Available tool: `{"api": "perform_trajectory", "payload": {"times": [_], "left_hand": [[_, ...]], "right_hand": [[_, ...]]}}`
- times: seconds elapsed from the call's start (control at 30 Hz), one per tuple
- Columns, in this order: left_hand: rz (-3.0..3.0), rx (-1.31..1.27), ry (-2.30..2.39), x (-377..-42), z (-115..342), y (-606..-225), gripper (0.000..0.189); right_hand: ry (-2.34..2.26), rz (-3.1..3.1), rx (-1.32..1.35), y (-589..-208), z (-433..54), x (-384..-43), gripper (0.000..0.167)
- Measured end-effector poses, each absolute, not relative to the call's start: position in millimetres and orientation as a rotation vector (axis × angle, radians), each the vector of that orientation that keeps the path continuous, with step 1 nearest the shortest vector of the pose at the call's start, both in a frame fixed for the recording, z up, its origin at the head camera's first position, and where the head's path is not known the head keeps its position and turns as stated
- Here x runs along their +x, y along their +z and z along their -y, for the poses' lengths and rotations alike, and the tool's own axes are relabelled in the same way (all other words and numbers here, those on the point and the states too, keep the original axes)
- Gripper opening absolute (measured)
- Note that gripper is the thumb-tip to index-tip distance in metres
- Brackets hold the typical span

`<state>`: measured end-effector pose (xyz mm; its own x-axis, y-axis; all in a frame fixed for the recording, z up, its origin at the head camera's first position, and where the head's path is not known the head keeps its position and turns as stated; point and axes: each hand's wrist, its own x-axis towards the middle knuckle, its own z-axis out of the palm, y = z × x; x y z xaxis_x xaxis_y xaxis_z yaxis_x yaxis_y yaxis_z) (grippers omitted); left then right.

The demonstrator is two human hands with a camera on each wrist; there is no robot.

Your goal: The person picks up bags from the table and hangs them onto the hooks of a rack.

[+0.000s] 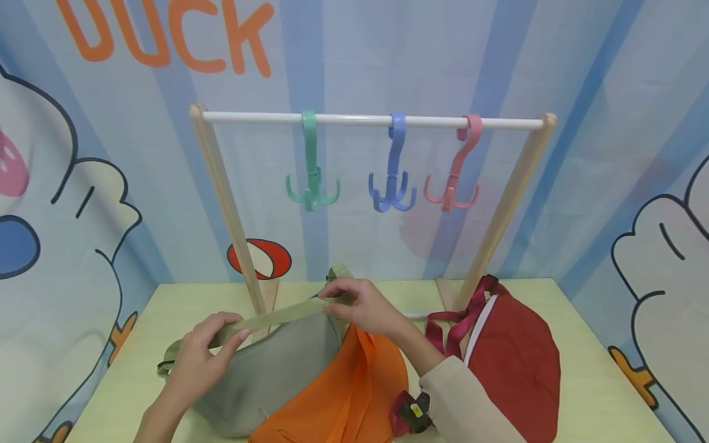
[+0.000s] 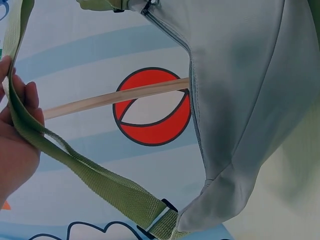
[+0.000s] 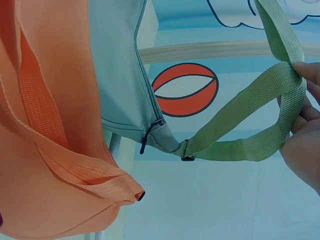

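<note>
In the head view the grey bag (image 1: 277, 369) is lying near left, the orange bag (image 1: 327, 406) overlapping its right side. The left hand (image 1: 199, 357) is gripping the green strap (image 1: 277, 315) between thumb and fingers; the right hand (image 1: 360, 307) is pinching it farther right. The bag is looking light and soft, likely to sag — the flat, grippy webbing is offering the better hold.

The left wrist view is showing the left buckle (image 2: 160, 220) more clearly, beside a creasing corner.

The right wrist view is adding the strap's doubled loop — and a dark zip pull (image 3: 148, 132) hanging near the right adjuster (image 3: 188, 150).
</note>
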<state>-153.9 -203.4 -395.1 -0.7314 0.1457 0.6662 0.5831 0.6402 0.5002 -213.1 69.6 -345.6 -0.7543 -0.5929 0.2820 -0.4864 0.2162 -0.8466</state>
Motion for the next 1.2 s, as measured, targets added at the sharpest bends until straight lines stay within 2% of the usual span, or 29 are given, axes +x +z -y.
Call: {"api": "perform_trajectory", "payload": {"times": [0.37, 0.63, 0.93, 1.2], "left_hand": [[2.279, -0.553, -0.959, -159, 203, -386, 0.017], [2.275, -0.527, -0.939, -164, 201, -377, 0.015], [2.268, -0.492, -0.930, -167, 197, -364, 0.013], [2.215, -0.514, -0.898, -173, 197, -351, 0.012]], "right_hand": [[-1.575, -2.408, -1.049, -351, -72, -226, 0.019], [-1.563, -2.462, -1.068, -343, -72, -230, 0.018], [-1.576, -2.481, -0.972, -332, -70, -231, 0.023], [-1.639, -2.510, -0.991, -321, -67, -233, 0.020]]}}
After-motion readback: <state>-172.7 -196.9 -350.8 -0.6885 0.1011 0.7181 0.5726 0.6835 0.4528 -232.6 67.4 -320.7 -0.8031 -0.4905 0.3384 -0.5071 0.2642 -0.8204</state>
